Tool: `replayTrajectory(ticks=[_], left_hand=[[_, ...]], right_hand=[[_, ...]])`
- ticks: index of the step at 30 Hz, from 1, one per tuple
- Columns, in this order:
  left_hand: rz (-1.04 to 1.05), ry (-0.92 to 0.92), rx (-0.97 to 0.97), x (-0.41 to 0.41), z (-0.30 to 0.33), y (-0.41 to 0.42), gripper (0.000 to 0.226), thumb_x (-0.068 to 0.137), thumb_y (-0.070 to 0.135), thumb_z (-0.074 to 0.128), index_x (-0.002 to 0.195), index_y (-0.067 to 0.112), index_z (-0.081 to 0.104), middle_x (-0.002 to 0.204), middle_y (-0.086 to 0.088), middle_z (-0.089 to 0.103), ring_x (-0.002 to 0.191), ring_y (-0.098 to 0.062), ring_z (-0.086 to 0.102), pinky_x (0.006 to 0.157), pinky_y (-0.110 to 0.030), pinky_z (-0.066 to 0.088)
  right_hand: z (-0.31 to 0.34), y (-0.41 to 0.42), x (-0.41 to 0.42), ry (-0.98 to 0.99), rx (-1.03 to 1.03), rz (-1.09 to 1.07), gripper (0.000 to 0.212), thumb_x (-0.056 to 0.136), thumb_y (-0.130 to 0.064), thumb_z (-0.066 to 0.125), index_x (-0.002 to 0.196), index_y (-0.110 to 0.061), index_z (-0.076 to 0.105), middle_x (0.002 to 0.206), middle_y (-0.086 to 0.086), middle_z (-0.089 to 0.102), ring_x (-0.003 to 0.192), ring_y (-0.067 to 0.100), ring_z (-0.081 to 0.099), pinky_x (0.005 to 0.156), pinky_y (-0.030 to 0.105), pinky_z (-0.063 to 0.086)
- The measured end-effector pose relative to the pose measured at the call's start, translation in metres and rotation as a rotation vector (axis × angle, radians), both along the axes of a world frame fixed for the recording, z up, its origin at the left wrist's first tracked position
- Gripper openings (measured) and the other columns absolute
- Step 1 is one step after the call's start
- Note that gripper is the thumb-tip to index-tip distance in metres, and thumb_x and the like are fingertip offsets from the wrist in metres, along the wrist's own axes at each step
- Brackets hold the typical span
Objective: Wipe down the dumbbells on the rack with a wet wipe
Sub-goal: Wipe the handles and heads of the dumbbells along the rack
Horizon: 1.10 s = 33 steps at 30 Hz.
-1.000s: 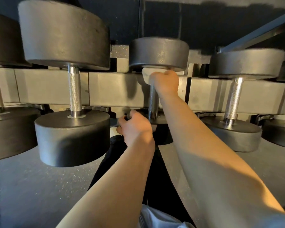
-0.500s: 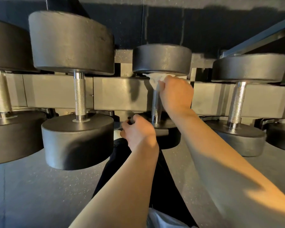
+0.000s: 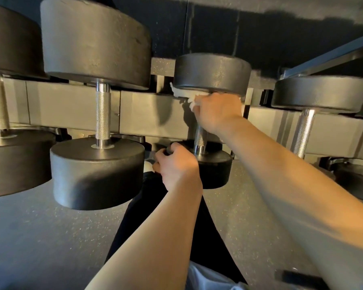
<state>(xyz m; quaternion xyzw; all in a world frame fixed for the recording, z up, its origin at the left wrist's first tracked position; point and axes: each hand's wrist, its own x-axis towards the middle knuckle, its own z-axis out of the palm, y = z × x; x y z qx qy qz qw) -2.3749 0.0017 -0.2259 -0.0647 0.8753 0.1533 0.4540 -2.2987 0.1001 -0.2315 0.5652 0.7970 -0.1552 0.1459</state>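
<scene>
A small black dumbbell (image 3: 212, 74) with a knurled steel handle (image 3: 200, 139) lies on the rack in the middle of the view. My right hand (image 3: 216, 113) grips a crumpled white wet wipe (image 3: 183, 95) and holds it against the inner face of the dumbbell's far head, at the top of the handle. My left hand (image 3: 175, 164) curls its fingers round the rim of the near head (image 3: 216, 164).
Bigger dumbbells (image 3: 96, 95) sit to the left, another dumbbell (image 3: 314, 95) to the right, all on a grey rack rail (image 3: 71, 107). Speckled rubber floor (image 3: 40, 237) lies below. My dark trouser leg (image 3: 151, 216) is under my arms.
My right hand has slid the wipe up the handle onto the underside of the far head. The left hand has stayed on the near head.
</scene>
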Motion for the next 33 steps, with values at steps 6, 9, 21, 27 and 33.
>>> replayTrajectory(ticks=[6,9,21,27,33], left_hand=[[0.007,0.019,0.000,-0.001,-0.009,-0.002,0.045,0.096,0.042,0.035,0.139,0.031,0.040,0.138,-0.003,0.044,0.089,-0.024,0.042,0.080,-0.036,0.034],[-0.003,-0.002,0.011,-0.001,-0.007,-0.002,0.044,0.097,0.040,0.034,0.139,0.028,0.041,0.140,-0.003,0.040,0.087,-0.025,0.038,0.081,-0.034,0.031],[-0.043,-0.040,0.021,-0.005,0.000,-0.001,0.045,0.100,0.036,0.032,0.143,0.024,0.035,0.144,-0.008,0.032,0.099,-0.026,0.041,0.088,-0.034,0.028],[-0.150,-0.312,0.126,-0.032,0.019,-0.010,0.059,0.100,0.037,0.045,0.152,0.027,0.020,0.151,-0.008,0.026,0.133,-0.030,0.035,0.109,-0.039,0.029],[-0.252,-0.374,0.579,-0.122,0.075,-0.046,0.020,0.098,0.023,0.055,0.115,0.034,0.056,0.121,-0.007,0.062,0.109,-0.022,0.061,0.098,-0.039,0.048]], right_hand=[[0.002,-0.021,0.006,-0.037,0.140,-0.064,0.027,0.101,-0.035,0.034,0.114,-0.020,0.052,0.073,0.003,0.048,0.064,0.024,0.043,0.054,0.030,0.029],[0.006,-0.030,0.021,0.059,0.187,-0.093,0.026,0.100,-0.035,0.039,0.116,-0.021,0.053,0.081,0.006,0.056,0.066,0.028,0.049,0.052,0.028,0.022],[-0.003,-0.040,0.040,0.291,-0.193,-0.571,0.033,0.101,-0.039,0.039,0.130,-0.028,0.051,0.109,0.006,0.064,0.103,0.029,0.060,0.079,0.038,0.049],[0.041,-0.071,0.017,0.344,-0.068,-0.324,0.034,0.098,-0.027,0.047,0.132,-0.029,0.053,0.115,0.006,0.059,0.100,0.024,0.058,0.080,0.038,0.051],[0.096,-0.098,-0.032,0.535,-0.351,-0.216,0.030,0.094,-0.020,0.057,0.123,-0.026,0.063,0.106,-0.002,0.044,0.102,0.022,0.052,0.084,0.023,0.039]])
